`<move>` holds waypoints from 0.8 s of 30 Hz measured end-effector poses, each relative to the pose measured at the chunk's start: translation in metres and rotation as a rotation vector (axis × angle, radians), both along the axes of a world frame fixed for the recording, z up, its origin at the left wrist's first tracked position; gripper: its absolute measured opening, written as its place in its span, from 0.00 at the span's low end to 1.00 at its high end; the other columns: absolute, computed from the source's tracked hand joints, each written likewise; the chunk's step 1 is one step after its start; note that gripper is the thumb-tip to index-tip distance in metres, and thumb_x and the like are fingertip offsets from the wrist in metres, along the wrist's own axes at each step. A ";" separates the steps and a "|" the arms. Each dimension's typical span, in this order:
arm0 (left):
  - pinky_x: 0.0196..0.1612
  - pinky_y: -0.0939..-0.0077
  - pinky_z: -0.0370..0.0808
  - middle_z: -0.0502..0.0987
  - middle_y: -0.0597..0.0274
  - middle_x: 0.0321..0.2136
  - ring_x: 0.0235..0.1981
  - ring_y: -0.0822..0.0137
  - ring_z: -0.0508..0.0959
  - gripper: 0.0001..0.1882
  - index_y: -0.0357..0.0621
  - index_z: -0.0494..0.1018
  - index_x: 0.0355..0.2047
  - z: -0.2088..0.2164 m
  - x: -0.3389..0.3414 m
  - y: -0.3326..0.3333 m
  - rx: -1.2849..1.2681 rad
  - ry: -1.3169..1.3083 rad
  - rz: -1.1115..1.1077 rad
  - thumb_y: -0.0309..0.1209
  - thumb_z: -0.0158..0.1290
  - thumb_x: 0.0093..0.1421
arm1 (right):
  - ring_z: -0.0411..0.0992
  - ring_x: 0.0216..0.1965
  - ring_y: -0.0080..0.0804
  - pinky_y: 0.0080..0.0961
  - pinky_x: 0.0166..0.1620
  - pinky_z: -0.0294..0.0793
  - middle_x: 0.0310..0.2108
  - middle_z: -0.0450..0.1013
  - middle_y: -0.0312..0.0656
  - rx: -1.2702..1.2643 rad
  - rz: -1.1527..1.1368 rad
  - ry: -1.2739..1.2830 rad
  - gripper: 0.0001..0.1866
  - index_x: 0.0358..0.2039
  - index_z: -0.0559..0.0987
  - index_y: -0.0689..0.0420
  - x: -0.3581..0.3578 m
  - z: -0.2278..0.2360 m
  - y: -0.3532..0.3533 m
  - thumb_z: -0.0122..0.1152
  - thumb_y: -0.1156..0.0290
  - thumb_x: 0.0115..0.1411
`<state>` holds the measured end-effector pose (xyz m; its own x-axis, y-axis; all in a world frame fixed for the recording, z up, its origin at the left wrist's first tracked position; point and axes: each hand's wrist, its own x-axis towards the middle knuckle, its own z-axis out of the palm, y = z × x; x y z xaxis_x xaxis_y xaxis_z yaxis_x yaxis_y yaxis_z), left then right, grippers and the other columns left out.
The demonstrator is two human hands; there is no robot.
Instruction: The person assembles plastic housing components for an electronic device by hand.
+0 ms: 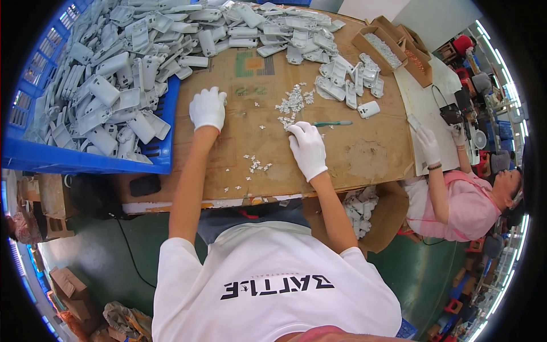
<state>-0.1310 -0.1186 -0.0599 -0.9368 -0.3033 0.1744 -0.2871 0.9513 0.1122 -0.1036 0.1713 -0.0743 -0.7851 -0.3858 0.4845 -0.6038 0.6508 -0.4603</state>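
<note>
My left hand [208,109], in a white glove, rests on the cardboard-covered tabletop [228,154] beside the blue crate. Its fingers curl under, so whatever they may hold is hidden. Farther right, my right hand [308,151], gloved too, reaches to the near end of a small heap of tiny white parts [294,102]. The fingertips are bent together there; I cannot make out what is between them. A green pen [333,123] lies just beyond that hand. More tiny white parts [256,164] are scattered between my forearms.
A blue crate [167,122] at the left overflows with white plastic housings [105,91], which spread along the far side. Loose housings [347,80] lie far right, near cardboard boxes [370,37]. An open carton [393,211] stands below the right edge. A co-worker [456,196] sits at the right.
</note>
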 end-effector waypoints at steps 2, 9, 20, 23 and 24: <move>0.44 0.55 0.77 0.80 0.47 0.40 0.44 0.47 0.79 0.19 0.48 0.77 0.50 0.002 0.026 0.003 0.113 0.102 0.109 0.45 0.48 0.66 | 0.73 0.40 0.39 0.36 0.43 0.75 0.38 0.73 0.37 0.072 -0.018 0.148 0.11 0.39 0.78 0.51 -0.006 -0.005 -0.005 0.64 0.76 0.54; 0.51 0.49 0.75 0.78 0.44 0.45 0.46 0.43 0.78 0.26 0.49 0.67 0.61 0.002 0.062 0.001 0.281 -0.034 0.054 0.34 0.53 0.62 | 0.74 0.38 0.37 0.33 0.41 0.77 0.37 0.74 0.37 0.278 0.113 0.198 0.08 0.34 0.77 0.54 -0.011 -0.006 -0.005 0.63 0.77 0.53; 0.41 0.76 0.80 0.81 0.58 0.44 0.42 0.70 0.81 0.19 0.41 0.75 0.53 0.008 0.105 0.026 1.448 0.065 0.068 0.33 0.56 0.63 | 0.76 0.37 0.45 0.40 0.39 0.79 0.32 0.74 0.46 0.292 0.152 -0.087 0.07 0.36 0.75 0.55 -0.018 0.012 -0.005 0.58 0.78 0.56; 0.37 0.81 0.79 0.81 0.64 0.42 0.40 0.76 0.79 0.19 0.39 0.76 0.53 -0.006 0.111 0.038 1.608 0.151 0.100 0.33 0.58 0.64 | 0.76 0.37 0.48 0.43 0.39 0.77 0.32 0.75 0.47 0.216 0.108 -0.203 0.13 0.40 0.76 0.56 -0.013 0.014 0.000 0.58 0.80 0.53; 0.37 0.80 0.79 0.81 0.64 0.42 0.40 0.76 0.79 0.19 0.39 0.76 0.53 -0.009 0.113 0.040 1.659 0.174 0.121 0.34 0.58 0.64 | 0.76 0.34 0.45 0.39 0.38 0.77 0.30 0.75 0.46 0.133 0.098 -0.223 0.14 0.40 0.76 0.56 -0.011 0.013 0.001 0.58 0.82 0.53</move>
<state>-0.0181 -0.0782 -0.0686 -0.9009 -0.3173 -0.2960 -0.2222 -0.2484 0.9428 -0.1147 0.1722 -0.0615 -0.8225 -0.5137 0.2442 -0.5603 0.6579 -0.5032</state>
